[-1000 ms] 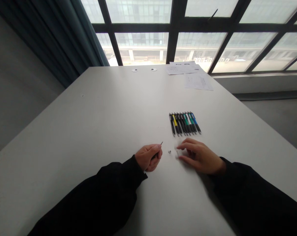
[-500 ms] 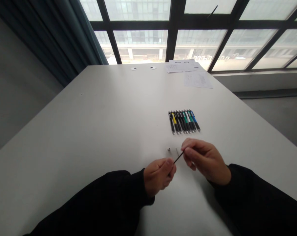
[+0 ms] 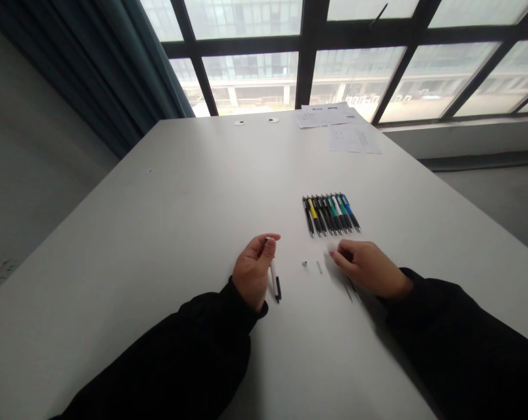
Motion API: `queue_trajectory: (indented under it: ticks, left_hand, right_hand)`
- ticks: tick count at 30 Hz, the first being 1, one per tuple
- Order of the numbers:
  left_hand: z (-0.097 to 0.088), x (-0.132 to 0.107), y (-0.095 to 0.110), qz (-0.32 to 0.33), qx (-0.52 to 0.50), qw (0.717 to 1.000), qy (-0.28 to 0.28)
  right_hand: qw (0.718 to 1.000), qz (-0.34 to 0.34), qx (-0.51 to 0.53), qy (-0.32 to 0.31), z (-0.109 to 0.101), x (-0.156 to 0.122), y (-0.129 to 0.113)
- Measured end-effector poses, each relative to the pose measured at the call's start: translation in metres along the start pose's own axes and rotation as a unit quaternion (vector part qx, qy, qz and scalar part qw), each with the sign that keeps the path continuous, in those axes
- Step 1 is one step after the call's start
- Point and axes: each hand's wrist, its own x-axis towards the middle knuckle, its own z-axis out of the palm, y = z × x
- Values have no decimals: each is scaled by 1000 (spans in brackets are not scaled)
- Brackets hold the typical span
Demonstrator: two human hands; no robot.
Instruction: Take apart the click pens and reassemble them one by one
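Pen parts lie spread between two hands on the bench; the step in hand looks like work on one pen in pieces. Left hand has its grip pressed round a white pen with a black end, thumb and fingers pinching the barrel; the pen hangs steeply, black end at 6 o'clock, at or just above the bench, touching or not I cannot tell. Right hand lies palm down at 3 o'clock of the left, fingertips on or just over a pale blur; whether that grip pinches anything I cannot tell. Between the hands sit a tiny tip and, just beside it at 3 o'clock, a short sliver; a thin dark rod lies at 6 o'clock of the right fingertips, partly under the hand. Row of pens lies side by side at 12 o'clock of the right hand, apart from it; papers and two discs sit at the far edge. By my judgement, lifting the tip or sliver would call for a fine fingertip pinch with the barrel held steady; both are small and could roll or skid.
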Motion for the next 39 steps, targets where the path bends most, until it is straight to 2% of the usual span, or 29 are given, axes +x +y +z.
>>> queue_trajectory:
  ticks: [2, 3, 5, 7, 9, 12, 14, 18, 21, 24, 27, 30, 34, 39]
  left_hand:
    - [-7, 6, -5, -48, 68, 994, -71]
    - [-9, 8, -7, -48, 108, 987, -106]
    - [-14, 10, -9, 21, 215, 965, -148]
    - [-17, 10, -10, 131, 322, 923, -164]
    - [-19, 10, -11, 212, 393, 878, -172]
    - [-19, 8, -15, 249, 442, 842, -186]
    - [-17, 7, -17, 245, 459, 835, -181]
    - [-12, 5, -19, 229, 460, 842, -164]
    - [-12, 6, -17, 229, 477, 831, -174]
    - [-19, 11, -15, 244, 459, 828, -209]
    - [-33, 15, -15, 261, 421, 829, -259]
    - [-43, 14, -17, 278, 431, 810, -284]
    - [-46, 11, -18, 281, 466, 780, -309]
    - [-45, 13, -19, 277, 467, 765, -345]
  right_hand:
    - [999, 3, -43, -5, 3, -1, -2]
    - [998, 1, -68, -7, 5, -1, -4]
    - [994, -7, -109, -7, 7, -2, -5]
    - [991, -15, -131, -5, 8, -2, -7]
    - [990, -22, -141, -3, 9, -2, -7]
    - [988, -34, -150, -3, 9, -3, -7]
    - [988, -38, -150, -2, 10, -3, -6]
    - [988, -41, -146, -1, 10, -3, -5]
    - [990, -41, -136, -2, 9, -3, -5]
    - [995, -49, -82, 0, 6, -2, -1]
    - [997, -60, 39, 30, 1, 0, 10]
    - [987, -43, 136, 71, 0, 2, 21]
    - [983, -30, 161, 80, 1, 5, 27]
    - [981, -24, 181, 73, 3, 7, 26]
